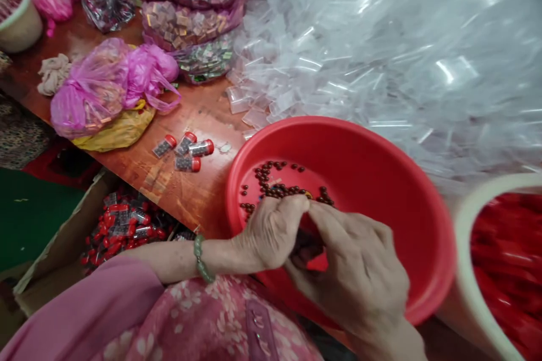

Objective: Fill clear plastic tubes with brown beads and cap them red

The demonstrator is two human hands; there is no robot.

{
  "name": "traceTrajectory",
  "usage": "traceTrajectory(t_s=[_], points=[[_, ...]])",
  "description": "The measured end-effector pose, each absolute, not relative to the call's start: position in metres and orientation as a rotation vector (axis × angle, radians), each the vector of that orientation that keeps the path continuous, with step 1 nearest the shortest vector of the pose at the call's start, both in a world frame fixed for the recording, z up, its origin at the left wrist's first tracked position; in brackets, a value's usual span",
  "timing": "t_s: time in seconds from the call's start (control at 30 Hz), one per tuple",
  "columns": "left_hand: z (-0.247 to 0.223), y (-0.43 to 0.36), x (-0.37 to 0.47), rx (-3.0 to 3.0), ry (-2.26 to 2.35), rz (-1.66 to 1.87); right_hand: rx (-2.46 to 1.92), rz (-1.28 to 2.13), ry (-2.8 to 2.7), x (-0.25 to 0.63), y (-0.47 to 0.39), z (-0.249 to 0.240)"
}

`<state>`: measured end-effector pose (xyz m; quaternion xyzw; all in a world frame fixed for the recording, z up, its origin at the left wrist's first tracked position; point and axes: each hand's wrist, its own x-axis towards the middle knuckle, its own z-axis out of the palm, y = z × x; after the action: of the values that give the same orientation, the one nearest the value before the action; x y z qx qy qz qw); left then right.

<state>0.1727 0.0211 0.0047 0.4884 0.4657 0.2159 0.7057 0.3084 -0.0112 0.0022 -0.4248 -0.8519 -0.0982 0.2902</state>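
Over a red plastic basin (423,237) my left hand (271,231) and my right hand (351,265) meet, thumbs and fingers pressed together. Both are closed; whatever lies between them is hidden by the fingers. Small round brown beads (271,180) are scattered on the basin floor just beyond my hands. Left of the basin, several small clear containers with red caps (187,164) lie on the wooden table, dark contents showing through their walls.
A large heap of clear plastic pieces (305,79) covers the back right. A cream bucket (470,237) of red parts stands at right. Pink bags (97,84) lie at left. Below the table edge, a cardboard box (55,248) holds many red-capped containers (122,225).
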Motion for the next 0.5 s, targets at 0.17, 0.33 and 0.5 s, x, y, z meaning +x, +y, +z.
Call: traceTrajectory(t_s=[0.17, 0.33, 0.5], points=[[0.008, 0.024, 0.133, 1.582, 1.139, 0.63, -1.061, -0.2, -2.259, 0.289, -0.005, 0.007], [-0.016, 0.068, 0.087, 1.888, 1.427, 0.672, -1.23, -0.135, -2.4, 0.312, 0.006, -0.01], [-0.049, 0.114, 0.064, 2.286, 1.754, 0.439, -1.402, -0.057, -2.388, 0.346, 0.001, -0.03]])
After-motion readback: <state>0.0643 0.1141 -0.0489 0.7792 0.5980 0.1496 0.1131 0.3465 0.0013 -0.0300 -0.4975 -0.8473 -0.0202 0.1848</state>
